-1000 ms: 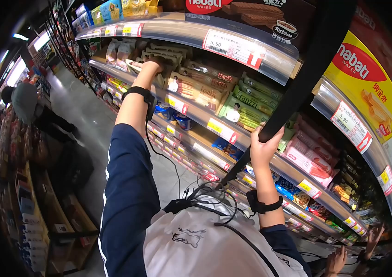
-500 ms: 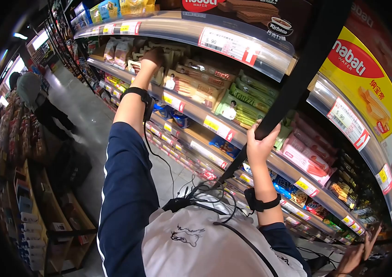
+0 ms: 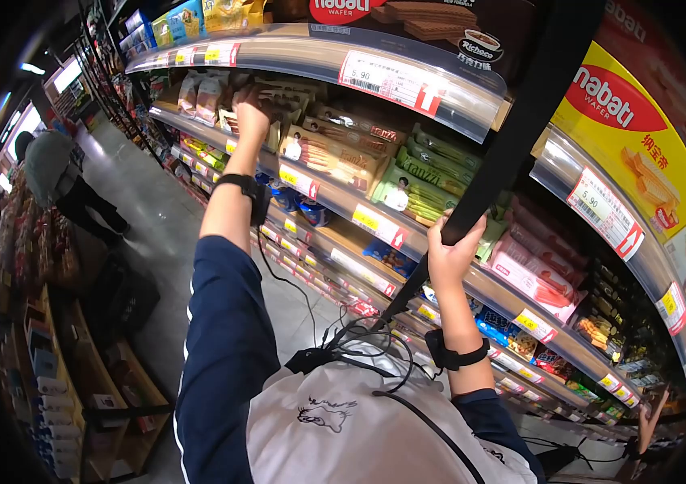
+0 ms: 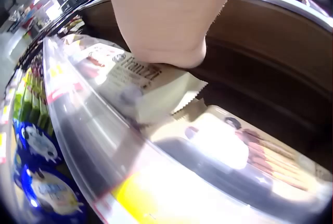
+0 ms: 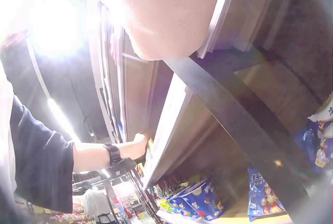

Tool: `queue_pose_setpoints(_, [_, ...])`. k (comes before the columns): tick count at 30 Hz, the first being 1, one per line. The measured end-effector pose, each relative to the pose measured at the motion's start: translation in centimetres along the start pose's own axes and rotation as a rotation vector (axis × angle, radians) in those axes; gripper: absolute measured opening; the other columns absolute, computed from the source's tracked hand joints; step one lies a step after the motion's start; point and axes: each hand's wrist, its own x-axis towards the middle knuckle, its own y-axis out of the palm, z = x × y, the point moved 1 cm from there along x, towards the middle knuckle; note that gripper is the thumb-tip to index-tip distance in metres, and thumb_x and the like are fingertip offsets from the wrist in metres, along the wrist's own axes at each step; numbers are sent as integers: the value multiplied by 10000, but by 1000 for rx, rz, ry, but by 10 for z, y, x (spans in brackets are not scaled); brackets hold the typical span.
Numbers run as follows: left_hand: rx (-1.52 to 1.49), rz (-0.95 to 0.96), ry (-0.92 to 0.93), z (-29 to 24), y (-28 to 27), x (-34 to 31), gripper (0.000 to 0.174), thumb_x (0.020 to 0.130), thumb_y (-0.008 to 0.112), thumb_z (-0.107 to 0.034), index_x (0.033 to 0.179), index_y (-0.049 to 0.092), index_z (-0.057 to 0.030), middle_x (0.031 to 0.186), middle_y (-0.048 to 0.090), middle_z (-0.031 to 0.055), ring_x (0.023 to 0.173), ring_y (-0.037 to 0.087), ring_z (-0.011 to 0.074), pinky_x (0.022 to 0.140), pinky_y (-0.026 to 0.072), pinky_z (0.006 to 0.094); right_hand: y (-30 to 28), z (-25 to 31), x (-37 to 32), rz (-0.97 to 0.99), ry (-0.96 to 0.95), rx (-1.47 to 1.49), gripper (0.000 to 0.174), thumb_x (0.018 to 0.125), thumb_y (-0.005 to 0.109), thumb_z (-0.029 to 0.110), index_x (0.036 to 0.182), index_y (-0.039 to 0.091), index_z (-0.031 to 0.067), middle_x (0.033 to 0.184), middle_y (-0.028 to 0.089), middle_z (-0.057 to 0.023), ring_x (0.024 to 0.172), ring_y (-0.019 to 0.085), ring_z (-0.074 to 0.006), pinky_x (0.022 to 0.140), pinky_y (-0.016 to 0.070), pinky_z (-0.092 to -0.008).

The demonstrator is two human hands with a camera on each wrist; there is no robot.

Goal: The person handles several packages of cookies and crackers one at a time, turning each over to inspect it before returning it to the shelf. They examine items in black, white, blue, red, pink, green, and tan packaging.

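The fingers of the left hand [image 3: 253, 111] are buried among the packets, so I cannot tell whether they curl round anything. The wrist view shows only the heel of that hand pressing on a cream, crimp-edged Franzzi wafer packet [image 4: 136, 81]. The packet lies at the front edge of the curved shelf [image 3: 335, 200], just behind its clear price rail. Over the last second this hand has slid a little leftward along that edge, so the work along the row of packets seems unfinished. The right hand [image 3: 449, 256] keeps its fingers wrapped tight round the broad black slanted bar [image 3: 512, 137], above the green wafer packets [image 3: 425, 184].
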Motion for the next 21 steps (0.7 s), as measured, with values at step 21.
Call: queue_pose_setpoints(21, [537,90,-185,25,30,-31,655,864,403,-486,1407,252,-153,1459,151,229,1335,145,427,1040,159,567,2,-5,-2,-36,-20,-18,576,720,622,26,1234,368,-33,818,594,-126,675,614,-248,624,483,-328])
